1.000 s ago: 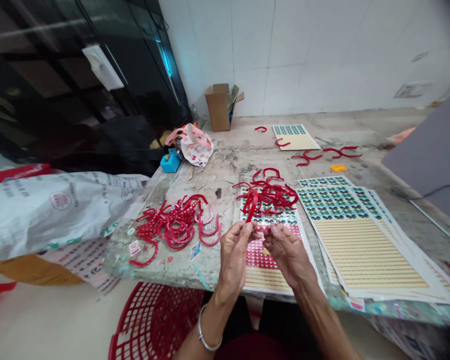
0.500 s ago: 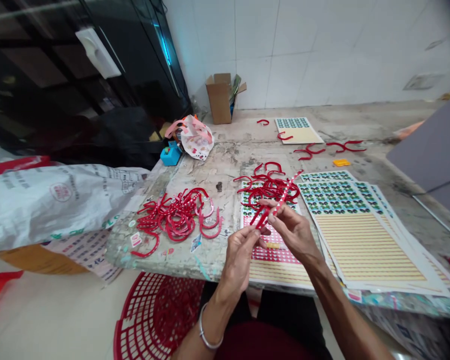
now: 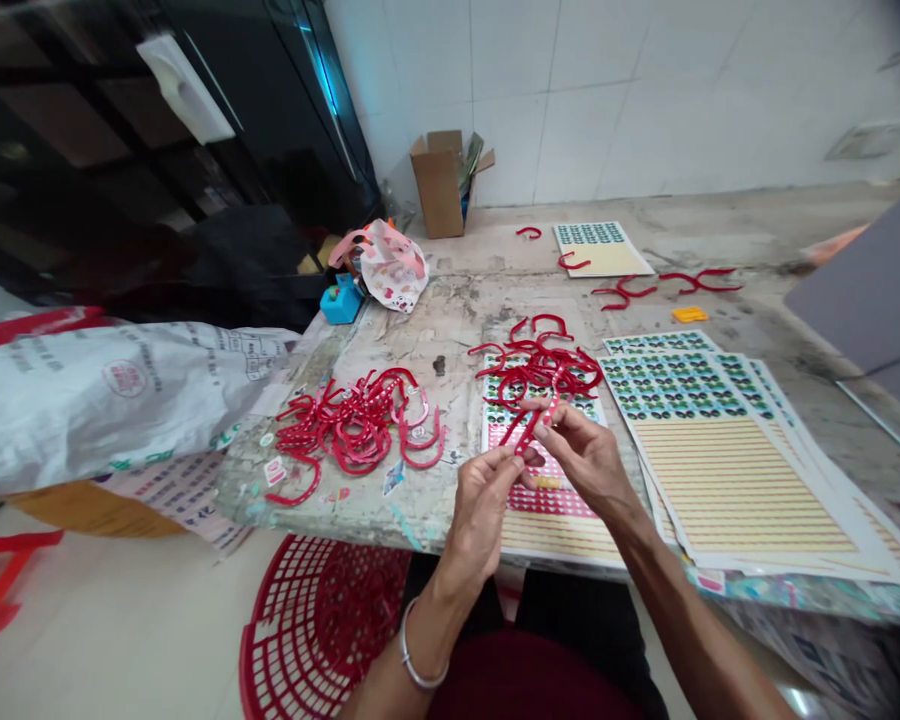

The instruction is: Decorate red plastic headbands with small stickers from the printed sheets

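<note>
My left hand [image 3: 484, 505] is closed on a thin red headband [image 3: 526, 434] above the table's front edge. A narrow red strip with white marks [image 3: 553, 396] runs up from the band, pinched by the fingertips of my right hand [image 3: 589, 455]. Part of the band is hidden by the fingers. Beneath both hands lies a printed sticker sheet [image 3: 562, 540] with pink rows and yellow backing. Just beyond it is a heap of plain red headbands [image 3: 536, 365]. On the left sits another pile, of patterned red headbands [image 3: 345, 430].
To the right lie several overlapping sticker sheets [image 3: 727, 470]. A red basket [image 3: 285, 620] stands below the table edge. At the back are a cardboard box [image 3: 439, 190], a cloth bag [image 3: 394, 265] and a blue box [image 3: 341, 300]. A grey panel [image 3: 870, 290] rises on the right.
The marked strip, which stuck out straight to the upper right, now stands steeper and shows less length. My right fingers still pinch it. The view has shifted slightly.
</note>
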Demonstrator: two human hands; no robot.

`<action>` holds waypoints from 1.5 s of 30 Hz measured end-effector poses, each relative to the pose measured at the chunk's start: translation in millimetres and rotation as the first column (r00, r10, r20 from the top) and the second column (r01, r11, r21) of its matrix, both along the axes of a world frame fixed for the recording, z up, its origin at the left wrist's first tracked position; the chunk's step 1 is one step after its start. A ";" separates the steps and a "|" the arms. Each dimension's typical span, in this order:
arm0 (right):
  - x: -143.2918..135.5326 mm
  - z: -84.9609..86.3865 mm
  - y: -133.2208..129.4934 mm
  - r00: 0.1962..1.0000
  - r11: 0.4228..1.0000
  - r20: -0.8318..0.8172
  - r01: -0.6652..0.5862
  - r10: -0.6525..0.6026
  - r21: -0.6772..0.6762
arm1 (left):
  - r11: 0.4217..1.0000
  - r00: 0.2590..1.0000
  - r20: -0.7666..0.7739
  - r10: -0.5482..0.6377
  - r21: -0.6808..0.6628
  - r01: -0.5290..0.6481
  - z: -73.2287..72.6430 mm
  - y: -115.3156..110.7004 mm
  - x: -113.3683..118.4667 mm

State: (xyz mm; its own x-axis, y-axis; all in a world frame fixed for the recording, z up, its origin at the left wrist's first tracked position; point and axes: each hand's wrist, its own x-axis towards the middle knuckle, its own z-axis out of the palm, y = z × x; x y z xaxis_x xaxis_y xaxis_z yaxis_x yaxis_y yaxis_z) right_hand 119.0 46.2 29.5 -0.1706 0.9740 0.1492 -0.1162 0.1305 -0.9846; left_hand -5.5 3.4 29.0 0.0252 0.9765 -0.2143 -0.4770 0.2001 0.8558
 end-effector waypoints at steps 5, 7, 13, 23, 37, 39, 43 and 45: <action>-1.6 -2.1 0.2 1.000 1.000 -0.018 -0.002 0.002 -0.012 | 1.000 1.000 0.008 0.001 -0.007 -0.001 -0.8 -1.2 -0.7; -1.6 -2.7 0.6 1.000 1.000 -0.017 0.002 -0.002 -0.009 | 1.000 1.000 0.017 0.005 -0.015 -0.004 -2.6 -0.6 -0.7; -1.8 -2.8 1.6 1.000 1.000 0.019 0.020 -0.021 0.016 | 1.000 0.999 0.040 0.009 -0.022 -0.009 -5.1 0.5 -0.3; -2.6 -5.2 1.5 0.999 0.998 0.026 0.047 -0.048 0.040 | 1.000 0.999 0.038 0.008 -0.015 -0.007 -6.0 -0.4 0.2; -1.0 -13.6 1.4 0.991 0.992 0.105 0.077 -0.087 0.099 | 0.998 0.997 -0.056 0.057 0.015 -0.056 -8.7 1.6 5.0; -2.1 -16.3 0.6 0.989 0.990 0.111 0.090 -0.102 0.111 | 0.996 0.993 -0.078 0.085 0.028 -0.083 -10.4 1.3 6.0; -5.7 -21.4 -0.1 0.982 0.985 0.139 0.110 -0.129 0.136 | 0.992 0.988 -0.091 0.123 0.052 -0.118 -11.0 1.1 7.5; -7.5 -22.5 -0.3 0.977 0.981 0.160 0.115 -0.140 0.155 | 0.990 0.986 -0.093 0.135 0.057 -0.130 -11.2 1.3 7.8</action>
State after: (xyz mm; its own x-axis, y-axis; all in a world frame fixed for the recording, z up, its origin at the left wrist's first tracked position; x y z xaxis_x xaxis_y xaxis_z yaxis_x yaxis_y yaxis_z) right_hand 111.5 46.0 6.9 -0.0817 0.9596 0.2693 0.0778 0.2755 -0.9582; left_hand 2.4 4.7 17.9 -0.1239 0.9793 -0.1599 -0.4111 0.0960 0.9065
